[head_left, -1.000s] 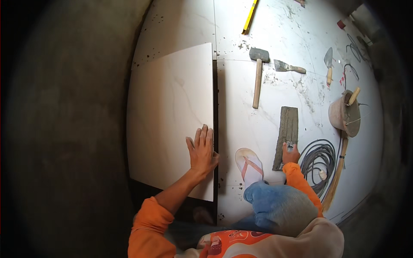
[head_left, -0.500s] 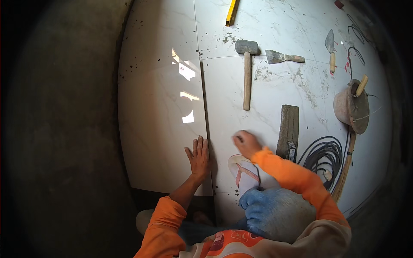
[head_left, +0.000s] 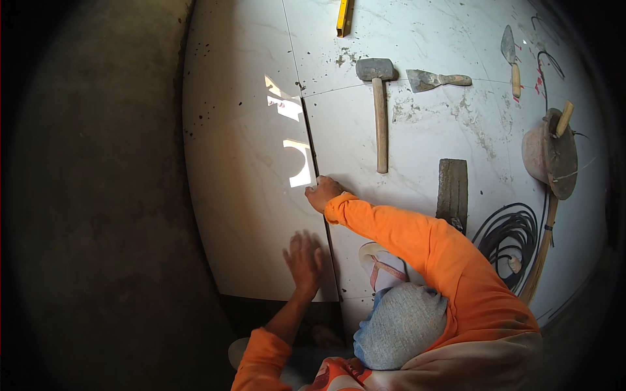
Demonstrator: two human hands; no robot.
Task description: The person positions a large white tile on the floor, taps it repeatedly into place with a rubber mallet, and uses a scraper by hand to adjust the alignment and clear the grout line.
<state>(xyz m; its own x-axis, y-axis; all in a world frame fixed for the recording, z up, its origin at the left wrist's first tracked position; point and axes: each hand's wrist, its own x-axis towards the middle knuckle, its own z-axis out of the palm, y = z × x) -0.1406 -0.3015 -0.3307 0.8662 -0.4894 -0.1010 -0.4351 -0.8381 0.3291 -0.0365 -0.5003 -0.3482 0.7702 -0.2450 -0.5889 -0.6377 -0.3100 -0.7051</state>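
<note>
Presently your left hand [head_left: 304, 259] lies flat and open on the loose tile [head_left: 248, 189], fingers spread, near the tile's lower right corner and just beside the seam [head_left: 313, 156]. It grasps nothing. Your right hand [head_left: 323, 193] sits higher up on that same seam, fingers curled down against the tile's right edge; whether it grips the edge or only presses there, you cannot tell from this view. Its orange sleeve [head_left: 417, 241] runs down and right from the seam.

Taking the seam as reference: the loose tile lies to its left, flat and glossy, with bright reflections near its upper right part. Left of the tile is bare grey bed [head_left: 98, 195]. Below the tile's bottom edge a dark strip of unfilled ground shows.

Right of the seam is the laid floor [head_left: 417, 130], smeared with mortar. A mallet [head_left: 378, 111] lies near the seam, handle pointing down. A scraper [head_left: 435, 79] lies just beyond the mallet's head. A dark block [head_left: 452, 186] lies further right, and a coil of black cable [head_left: 512, 238] beyond it. A trowel [head_left: 510, 55] and a bucket [head_left: 551, 153] sit farthest right. A yellow level [head_left: 344, 16] lies at the top, just right of the seam line. A sandal [head_left: 385, 264] rests right of the seam, under your right arm.
</note>
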